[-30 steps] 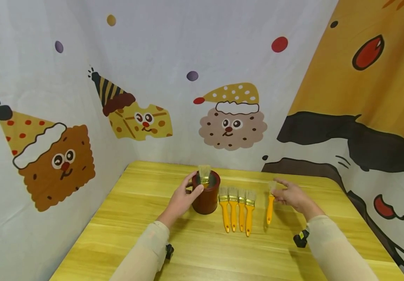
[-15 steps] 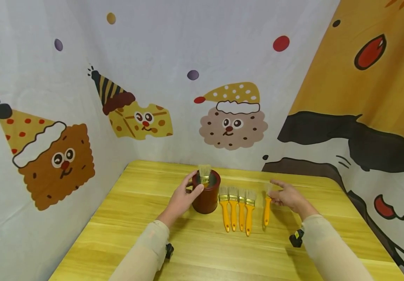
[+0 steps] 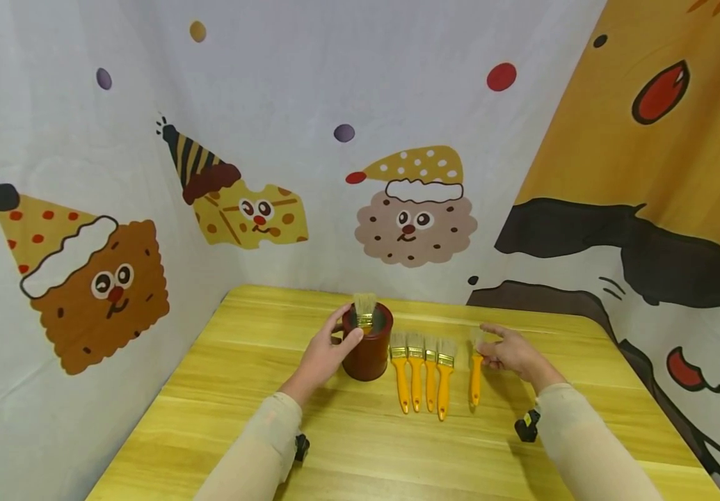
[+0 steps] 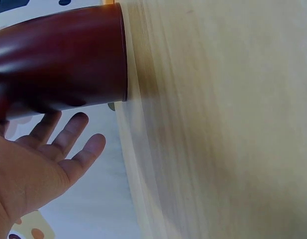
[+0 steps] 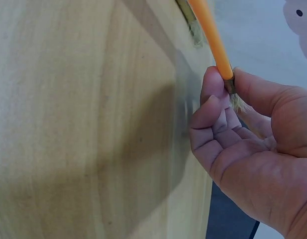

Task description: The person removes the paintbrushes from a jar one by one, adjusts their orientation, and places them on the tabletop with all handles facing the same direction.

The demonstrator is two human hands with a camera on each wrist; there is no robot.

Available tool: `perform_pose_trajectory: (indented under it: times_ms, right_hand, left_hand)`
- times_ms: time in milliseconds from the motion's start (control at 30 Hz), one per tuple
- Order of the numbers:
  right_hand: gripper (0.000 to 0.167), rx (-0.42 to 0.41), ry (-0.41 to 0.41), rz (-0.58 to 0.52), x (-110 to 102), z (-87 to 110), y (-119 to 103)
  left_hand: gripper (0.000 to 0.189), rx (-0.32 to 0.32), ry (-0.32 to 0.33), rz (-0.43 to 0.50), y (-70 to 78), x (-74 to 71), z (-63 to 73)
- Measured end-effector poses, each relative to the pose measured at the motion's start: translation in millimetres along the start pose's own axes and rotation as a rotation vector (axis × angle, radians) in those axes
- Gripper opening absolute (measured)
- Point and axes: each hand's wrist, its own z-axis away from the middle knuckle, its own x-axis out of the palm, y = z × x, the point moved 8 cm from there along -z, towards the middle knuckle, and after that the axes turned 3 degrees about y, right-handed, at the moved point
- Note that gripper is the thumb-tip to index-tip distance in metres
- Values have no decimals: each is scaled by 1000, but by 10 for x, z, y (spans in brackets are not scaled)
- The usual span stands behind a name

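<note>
My left hand (image 3: 325, 355) holds the dark red cylindrical pot (image 3: 366, 362) near its rim, thumb in front and fingers on the far left side. In the left wrist view, several fingers (image 4: 68, 134) spread beside the pot's wall. One paintbrush (image 3: 364, 311) stands in the pot, bristles up. To the right, my right hand (image 3: 519, 355) pinches another paintbrush (image 3: 476, 379) between thumb and fingers at its metal band, as the right wrist view shows. Its orange handle (image 5: 213, 40) points toward me, with the bristles partly hidden by the hand.
Several orange-handled paintbrushes (image 3: 422, 376) lie side by side just right of the pot, bristles away from me. All this is on a wooden table (image 3: 366, 452). A cloth with cartoon prints (image 3: 309, 271) hangs behind the table's back edge.
My right hand has shifted slightly left with the pinched paintbrush, toward the row of brushes. The left hand and the pot stay in place.
</note>
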Motion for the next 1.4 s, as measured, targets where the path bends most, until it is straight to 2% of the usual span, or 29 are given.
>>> perform_pose_trajectory:
  times_ms: [300,500,733,933,1400]
  right_hand:
    - [74,15,2,8,29,-19,75]
    - [73,13,0,9,44,-20,73]
    - [73,16,-1,6,72,-26,76]
    - [72,22,4,8,67,-26,78]
    - [69,3,31,108,106,-58,49]
  left_hand:
    - [67,-6,-7,1,0,11,0]
    - [75,-4,-9,9,3,13,0]
    - [68,-2,2,10,11,2,6]
    - [71,6,2,25,24,4,2]
    - [67,-19,-1,22,18,2,26]
